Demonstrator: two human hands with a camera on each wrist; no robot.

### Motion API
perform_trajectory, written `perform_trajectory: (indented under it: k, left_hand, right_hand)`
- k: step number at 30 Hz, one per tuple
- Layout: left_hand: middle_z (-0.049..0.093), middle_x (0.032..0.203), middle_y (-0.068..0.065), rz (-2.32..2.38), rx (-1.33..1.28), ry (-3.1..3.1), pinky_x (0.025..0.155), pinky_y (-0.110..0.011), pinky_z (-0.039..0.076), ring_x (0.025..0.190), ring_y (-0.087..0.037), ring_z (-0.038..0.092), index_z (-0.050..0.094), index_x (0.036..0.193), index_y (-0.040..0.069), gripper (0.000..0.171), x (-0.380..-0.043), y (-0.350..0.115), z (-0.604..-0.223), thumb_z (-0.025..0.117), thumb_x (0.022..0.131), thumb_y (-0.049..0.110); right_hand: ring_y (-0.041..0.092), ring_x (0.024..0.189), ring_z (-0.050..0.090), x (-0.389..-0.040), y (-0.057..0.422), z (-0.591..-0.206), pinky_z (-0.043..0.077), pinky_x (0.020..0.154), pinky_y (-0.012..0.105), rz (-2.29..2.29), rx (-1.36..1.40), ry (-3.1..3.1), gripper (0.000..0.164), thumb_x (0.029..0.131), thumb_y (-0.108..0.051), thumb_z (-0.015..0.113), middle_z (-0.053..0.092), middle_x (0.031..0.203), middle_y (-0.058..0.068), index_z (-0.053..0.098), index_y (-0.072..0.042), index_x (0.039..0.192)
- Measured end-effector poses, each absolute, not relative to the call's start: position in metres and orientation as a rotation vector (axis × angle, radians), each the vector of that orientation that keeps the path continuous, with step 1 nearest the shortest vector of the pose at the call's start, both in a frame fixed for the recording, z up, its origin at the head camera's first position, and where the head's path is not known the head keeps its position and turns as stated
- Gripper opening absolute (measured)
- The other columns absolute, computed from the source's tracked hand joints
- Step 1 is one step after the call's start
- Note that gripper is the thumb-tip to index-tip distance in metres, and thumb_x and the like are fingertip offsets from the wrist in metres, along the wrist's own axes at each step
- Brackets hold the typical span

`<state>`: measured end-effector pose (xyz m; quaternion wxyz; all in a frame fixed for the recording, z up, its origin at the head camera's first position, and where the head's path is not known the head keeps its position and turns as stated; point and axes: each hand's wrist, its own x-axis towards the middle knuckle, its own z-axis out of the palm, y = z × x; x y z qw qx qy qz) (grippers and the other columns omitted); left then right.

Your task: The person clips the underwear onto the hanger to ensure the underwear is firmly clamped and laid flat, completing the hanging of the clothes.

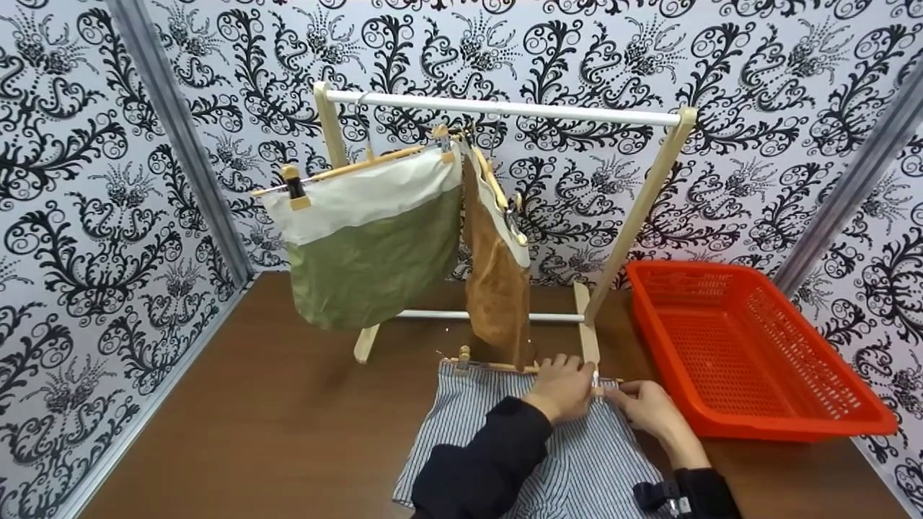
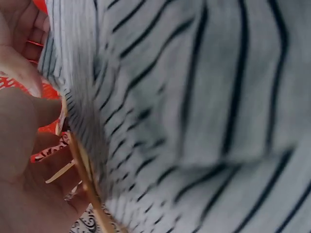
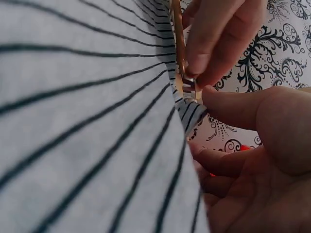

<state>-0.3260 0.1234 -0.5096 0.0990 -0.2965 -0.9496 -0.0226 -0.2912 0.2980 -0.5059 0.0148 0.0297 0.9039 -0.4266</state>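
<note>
A grey-and-dark striped garment (image 1: 461,411) lies on the table, its top edge along a wooden clip hanger (image 1: 497,366). My left hand (image 1: 562,386) grips the hanger near its right end, fingers at the right clip (image 3: 188,90). Close beside it, my right hand (image 1: 652,411) pinches the garment's top corner (image 3: 192,116) between thumb and fingers, just by that clip. The left clip (image 1: 464,357) sits on the waist edge. My left sleeve and hand cover part of the garment, and its lower end runs out of view.
Behind stands a wooden rack with a white top rail (image 1: 505,108). From it hang a green garment (image 1: 375,259) and a brown garment (image 1: 497,281) on clip hangers, the brown one reaching down close to the striped garment. A red plastic basket (image 1: 786,425) stands at the right.
</note>
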Motion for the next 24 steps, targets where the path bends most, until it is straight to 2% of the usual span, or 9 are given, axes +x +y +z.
perform_trajectory:
  k: [2, 5, 9, 12, 17, 24]
  left_hand:
    - [0.062, 0.128, 0.001, -0.124, -0.887, -2.832, 0.095, -0.033, 0.044, 0.118, -0.017, 0.056, 0.054, 0.143, 0.021, 0.045, -0.325, 0.121, -0.512, 0.056, 0.101, 0.037]
    - [0.059, 0.136, 0.001, -0.270, -0.909, -2.883, 0.104, -0.035, 0.039, 0.129, -0.018, 0.052, 0.047, 0.149, 0.019, 0.050, -0.325, 0.117, -0.517, 0.055, 0.102, 0.033]
    - [0.051, 0.149, 0.000, -0.387, -0.911, -2.962, 0.116, -0.038, 0.027, 0.145, -0.019, 0.037, 0.041, 0.153, 0.019, 0.054, -0.329, 0.116, -0.520, 0.053, 0.103, 0.031]
    - [0.047, 0.153, 0.000, -0.413, -0.893, -3.000, 0.120, -0.040, 0.020, 0.149, -0.017, 0.030, 0.038, 0.155, 0.021, 0.056, -0.332, 0.117, -0.521, 0.054, 0.102, 0.030]
    - [0.045, 0.155, 0.001, -0.451, -0.865, -3.039, 0.121, -0.041, 0.017, 0.150, -0.015, 0.027, 0.040, 0.155, 0.019, 0.057, -0.331, 0.119, -0.516, 0.056, 0.101, 0.029]
    - [0.048, 0.154, 0.002, -0.489, -0.848, -3.081, 0.121, -0.041, 0.016, 0.150, -0.016, 0.027, 0.051, 0.149, 0.017, 0.050, -0.325, 0.117, -0.502, 0.052, 0.102, 0.033]
  right_hand:
    - [0.025, 0.081, 0.065, -0.291, 0.298, -0.507, 0.057, 0.068, 0.037, -1.373, 0.088, 2.773, 0.043, 0.099, -0.019, 0.067, 0.067, 0.099, 0.020, 0.061, 0.019, 0.119]
    - [0.021, 0.077, 0.061, -0.292, 0.296, -0.509, 0.053, 0.065, 0.033, -1.424, 0.081, 2.739, 0.040, 0.098, -0.016, 0.068, 0.065, 0.092, 0.013, 0.061, 0.019, 0.117]
    - [0.021, 0.078, 0.060, -0.293, 0.292, -0.508, 0.049, 0.067, 0.032, -1.407, 0.047, 2.771, 0.037, 0.096, -0.016, 0.070, 0.065, 0.090, 0.011, 0.063, 0.017, 0.113]
    - [0.022, 0.080, 0.060, -0.294, 0.289, -0.507, 0.049, 0.069, 0.032, -1.409, 0.035, 2.774, 0.038, 0.097, -0.017, 0.069, 0.066, 0.091, 0.012, 0.063, 0.017, 0.114]
    - [0.022, 0.079, 0.060, -0.294, 0.286, -0.506, 0.049, 0.068, 0.032, -1.441, 0.050, 2.740, 0.041, 0.098, -0.016, 0.067, 0.065, 0.090, 0.013, 0.060, 0.019, 0.117]
    - [0.021, 0.080, 0.062, -0.297, 0.281, -0.506, 0.049, 0.068, 0.029, -1.518, 0.025, 2.693, 0.038, 0.098, -0.014, 0.067, 0.070, 0.093, 0.014, 0.061, 0.017, 0.118]
